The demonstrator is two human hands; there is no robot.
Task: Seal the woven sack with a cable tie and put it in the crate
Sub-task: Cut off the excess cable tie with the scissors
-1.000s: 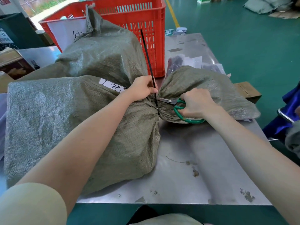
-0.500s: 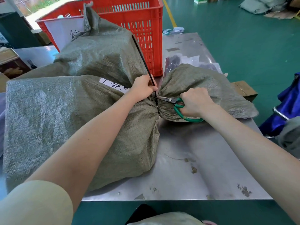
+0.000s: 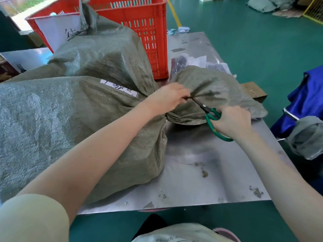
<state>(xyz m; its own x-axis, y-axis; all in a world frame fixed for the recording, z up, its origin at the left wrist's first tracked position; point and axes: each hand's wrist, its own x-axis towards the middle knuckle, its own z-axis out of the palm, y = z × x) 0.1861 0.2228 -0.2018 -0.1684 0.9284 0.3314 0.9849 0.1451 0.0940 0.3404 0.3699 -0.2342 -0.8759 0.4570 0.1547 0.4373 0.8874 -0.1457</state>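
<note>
A large grey-green woven sack [image 3: 70, 128] lies on the steel table [image 3: 201, 172], its neck gathered at the middle and its mouth flaring out to the right [image 3: 218, 88]. My left hand [image 3: 167, 99] is closed just above the neck, pinching a short dark piece of the black cable tie [image 3: 188, 97] at its fingertips. My right hand [image 3: 232, 124] holds green-handled scissors [image 3: 210, 114], whose blades point up-left at that piece. The red crate [image 3: 148, 23] stands at the back of the table.
A second tied sack [image 3: 104, 55] leans against the crate's front. Clear plastic bags [image 3: 194, 61] lie behind the sack's mouth. A cardboard box [image 3: 255, 91] sits off the table's right edge, with a blue object [image 3: 305, 102] further right.
The long black tie tail that stood up from the neck no longer shows. My left hand has shifted right, and the scissors have swung round, their blades now pointing up-left from lower right.
</note>
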